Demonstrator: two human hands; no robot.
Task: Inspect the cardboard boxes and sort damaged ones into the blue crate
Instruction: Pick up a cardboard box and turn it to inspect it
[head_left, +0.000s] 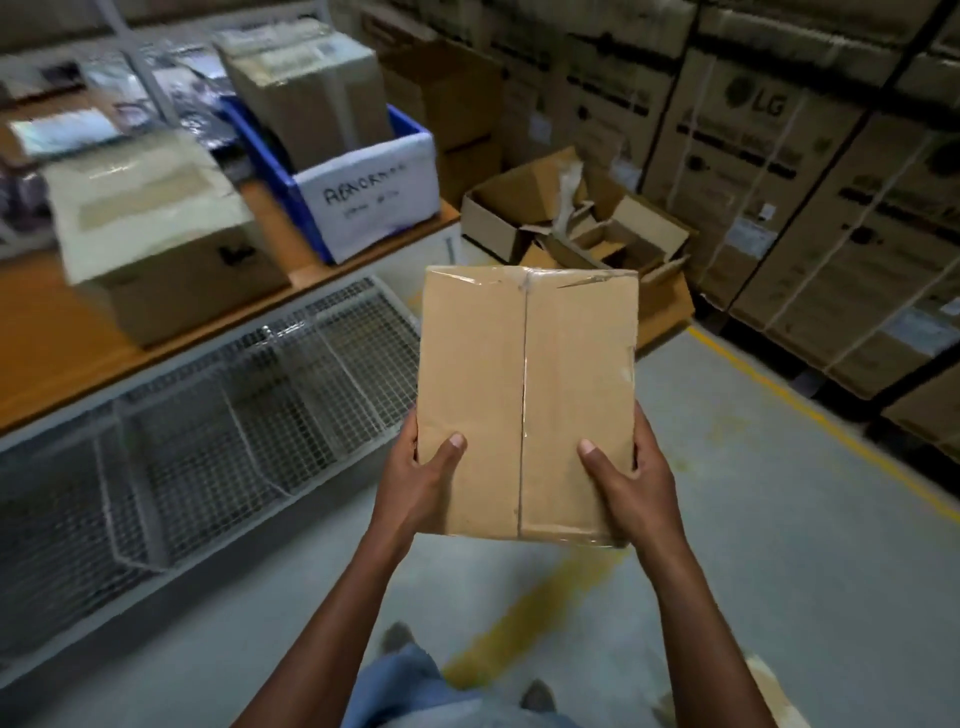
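I hold a flat taped cardboard box (524, 384) in front of me at centre, its taped seam facing up. A tear shows in the tape near its far right corner. My left hand (421, 478) grips its near left edge and my right hand (631, 488) its near right edge, thumbs on top. The blue crate (291, 171), with a white handwritten label on its front, stands on the wooden table to the upper left. One cardboard box (311, 98) sits inside it.
A wooden table (62, 358) runs along the left and carries another closed box (156, 234) and wrapped packets. Wire mesh baskets (218, 415) hang under its front edge. An open carton of cardboard scraps (576, 218) lies on the floor ahead. Tall stacked cartons (810, 182) line the right.
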